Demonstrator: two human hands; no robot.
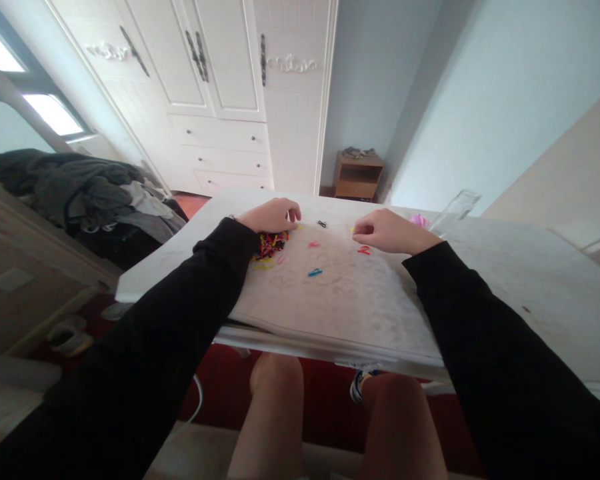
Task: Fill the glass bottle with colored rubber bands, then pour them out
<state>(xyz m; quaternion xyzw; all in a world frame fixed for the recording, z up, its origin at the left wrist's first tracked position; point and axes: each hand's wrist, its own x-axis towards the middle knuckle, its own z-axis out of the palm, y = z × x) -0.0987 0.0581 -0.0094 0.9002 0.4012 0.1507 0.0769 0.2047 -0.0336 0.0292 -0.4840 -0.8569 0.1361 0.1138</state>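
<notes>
My left hand (pixel 273 215) hovers at the upper edge of a heap of small multicoloured elastic bands (pixel 271 245). Its fingers are loosely bent, with a gap to the thumb, and a yellow bit lies by the tips. Over the table's right side, my right hand (pixel 377 230) is closed in a pinch, and a scrap of yellow band (pixel 353 229) shows at its fingertips. Below that hand lie red bands (pixel 363 250). Between the hands are black bands (pixel 321 224), pink bands (pixel 314 245) and blue bands (pixel 315 273). Yellow bands (pixel 264 265) lie at the heap's near edge.
The white table (pixel 325 313) spans the space before my knees. Behind my right wrist are a clear glass bottle (pixel 455 210), tilted in view, and a pink object (pixel 419 220). Clothes (pixel 90 190) are piled at left. A white wardrobe (pixel 220 73) and small wooden cabinet (pixel 359 177) stand beyond.
</notes>
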